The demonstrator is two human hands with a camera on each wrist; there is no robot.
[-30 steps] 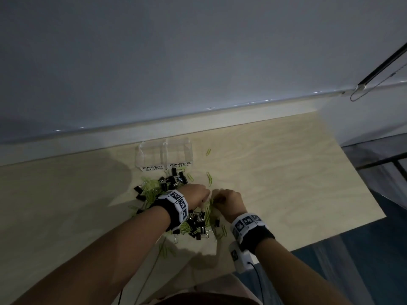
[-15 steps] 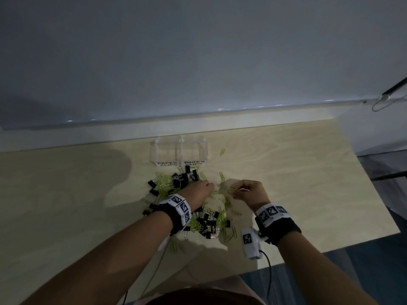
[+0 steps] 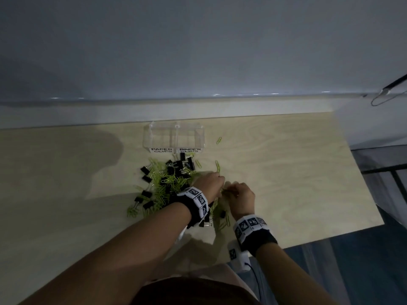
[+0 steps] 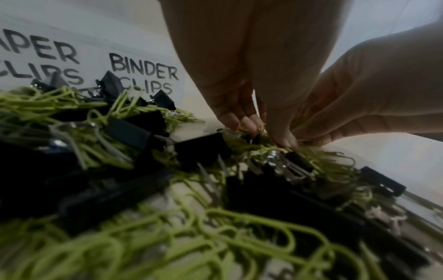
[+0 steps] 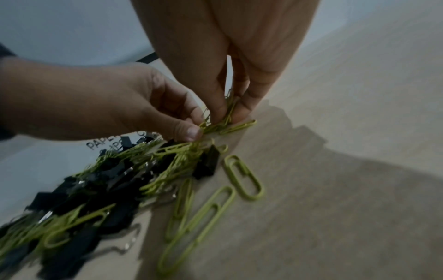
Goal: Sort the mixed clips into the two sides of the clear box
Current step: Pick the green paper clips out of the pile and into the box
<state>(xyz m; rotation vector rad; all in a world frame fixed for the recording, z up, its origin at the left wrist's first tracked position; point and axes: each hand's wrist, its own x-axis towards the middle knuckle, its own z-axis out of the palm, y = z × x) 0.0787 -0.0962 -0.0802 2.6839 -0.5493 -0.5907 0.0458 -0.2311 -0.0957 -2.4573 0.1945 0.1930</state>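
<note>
A clear two-sided box [image 3: 154,137] stands at the back of the table, labelled PAPER CLIPS [image 3: 161,150] on the left and BINDER CLIPS [image 3: 190,150] on the right; both sides look empty. In front of it lies a mixed pile [image 3: 167,181] of green paper clips and black binder clips. At the pile's right edge my left hand [image 3: 221,180] and right hand [image 3: 229,188] meet. The right hand [image 5: 227,115] pinches a few green paper clips [image 5: 237,126] between thumb and fingers. The left hand [image 5: 196,128] pinches the same tangled green bunch from the other side.
Loose green paper clips [image 3: 219,140] lie right of the box and near the hands [image 5: 244,178]. The light wooden table [image 3: 286,172] ends at a front-right edge [image 3: 330,236]. A wall ledge [image 3: 198,111] runs close behind the box.
The right hand, a little apart to the right half a second ago, has come back against the left hand at the pile's edge. The left hand stays over the pile.
</note>
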